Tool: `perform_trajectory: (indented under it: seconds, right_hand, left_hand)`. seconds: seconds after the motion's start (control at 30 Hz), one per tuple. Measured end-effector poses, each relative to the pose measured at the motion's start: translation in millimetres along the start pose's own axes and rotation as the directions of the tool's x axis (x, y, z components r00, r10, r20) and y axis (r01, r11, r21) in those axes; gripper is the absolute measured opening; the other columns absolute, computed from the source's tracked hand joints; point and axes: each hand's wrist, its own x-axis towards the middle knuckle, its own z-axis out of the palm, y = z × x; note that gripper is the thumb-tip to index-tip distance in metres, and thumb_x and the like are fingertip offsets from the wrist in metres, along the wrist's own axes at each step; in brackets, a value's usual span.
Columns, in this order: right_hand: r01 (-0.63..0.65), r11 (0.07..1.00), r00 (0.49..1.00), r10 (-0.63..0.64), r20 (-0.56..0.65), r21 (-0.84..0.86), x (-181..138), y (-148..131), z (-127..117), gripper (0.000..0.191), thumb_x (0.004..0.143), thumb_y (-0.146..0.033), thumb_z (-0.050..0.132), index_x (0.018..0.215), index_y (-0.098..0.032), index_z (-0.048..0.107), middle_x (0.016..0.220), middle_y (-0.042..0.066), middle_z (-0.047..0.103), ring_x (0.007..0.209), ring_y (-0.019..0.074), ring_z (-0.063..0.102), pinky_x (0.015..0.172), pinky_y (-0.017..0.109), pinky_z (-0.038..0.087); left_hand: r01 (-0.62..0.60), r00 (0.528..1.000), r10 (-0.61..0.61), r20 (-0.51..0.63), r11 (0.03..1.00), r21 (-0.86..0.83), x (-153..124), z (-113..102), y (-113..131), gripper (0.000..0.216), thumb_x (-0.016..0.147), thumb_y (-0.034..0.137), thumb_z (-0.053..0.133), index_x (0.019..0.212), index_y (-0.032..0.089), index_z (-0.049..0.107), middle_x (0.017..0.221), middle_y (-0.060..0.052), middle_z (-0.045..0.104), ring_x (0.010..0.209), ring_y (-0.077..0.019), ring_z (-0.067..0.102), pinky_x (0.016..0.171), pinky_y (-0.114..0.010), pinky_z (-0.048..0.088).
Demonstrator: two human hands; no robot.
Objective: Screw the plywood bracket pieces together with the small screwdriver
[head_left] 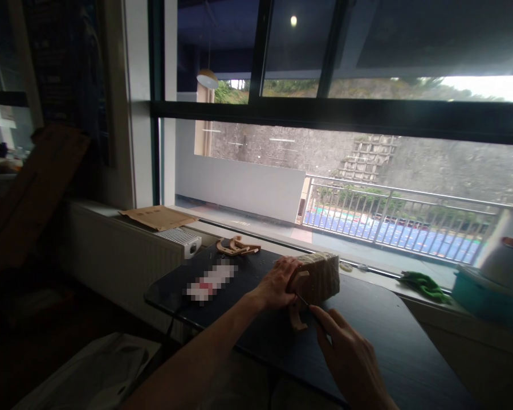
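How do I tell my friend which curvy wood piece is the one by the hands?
Find the dark, smooth tabletop beside the big window. On it sits a brown, boxy block, with a light-brown, curved wooden piece in front. The other curved wooden pieces lie together farther left; only this one is at the bare left hand.

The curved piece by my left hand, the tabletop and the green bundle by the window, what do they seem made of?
Curved piece: probably bare wood, matte, going by its tan colour and lack of shine. Tabletop: dark with a soft sheen, perhaps laminate or painted board; the look leaves it open. Green bundle: likely cloth, dull-surfaced, judging by its soft, crumpled shape.
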Motion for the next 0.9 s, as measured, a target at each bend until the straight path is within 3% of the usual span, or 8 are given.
perform_trajectory:
  seconds: [0.13, 0.37, 0.67, 0.9]
  right_hand:
    - [-0.005, 0.999, 1.0, 0.005, 0.001, 0.04, -1, 1, 4, 0.033, 0.092, -0.024, 0.037, 0.117, -0.027, 0.059, 0.101, 0.003, 0.069, 0.074, 0.0148, 0.069, 0.052, 0.019, 0.05]
    - [-0.157, 0.966, 0.988, 0.15, 0.049, 0.207, 0, 6, 13, 0.032, 0.091, -0.033, 0.039, 0.116, -0.027, 0.059, 0.106, 0.002, 0.071, 0.09, 0.0189, 0.069, 0.069, 0.026, 0.056]
    - [-0.028, 0.998, 1.0, 0.028, 0.008, 0.053, 1, 0, 3, 0.032, 0.089, -0.025, 0.043, 0.116, -0.03, 0.06, 0.095, 0.0, 0.071, 0.069, 0.0146, 0.069, 0.05, 0.02, 0.049]
    - [-0.102, 0.976, 0.995, 0.099, 0.028, 0.191, 2, 4, 9, 0.031, 0.092, -0.031, 0.04, 0.114, -0.027, 0.06, 0.108, 0.002, 0.07, 0.087, 0.0169, 0.069, 0.064, 0.022, 0.054]
  left_hand:
    - [-0.017, 1.0, 0.017, -0.013, 1.0, 0.005, 0, 2, -1, 0.076, 0.062, 0.015, 0.065, 0.131, 0.02, 0.035, 0.137, -0.012, 0.039, 0.132, -0.0289, 0.029, 0.112, -0.047, 0.024]
    - [-0.005, 1.0, 0.005, 0.006, 1.0, -0.019, 0, 1, 1, 0.078, 0.061, 0.015, 0.067, 0.131, 0.023, 0.034, 0.139, -0.011, 0.037, 0.134, -0.0302, 0.026, 0.111, -0.049, 0.025]
    - [-0.023, 1.0, 0.024, -0.001, 0.999, 0.026, 0, 1, 0, 0.076, 0.063, 0.016, 0.067, 0.131, 0.021, 0.035, 0.138, -0.011, 0.038, 0.132, -0.0285, 0.029, 0.112, -0.046, 0.026]
    - [-0.009, 1.0, 0.009, -0.001, 1.0, 0.027, -1, 1, 0, 0.076, 0.063, 0.016, 0.067, 0.132, 0.021, 0.034, 0.138, -0.011, 0.038, 0.134, -0.0279, 0.027, 0.112, -0.046, 0.026]
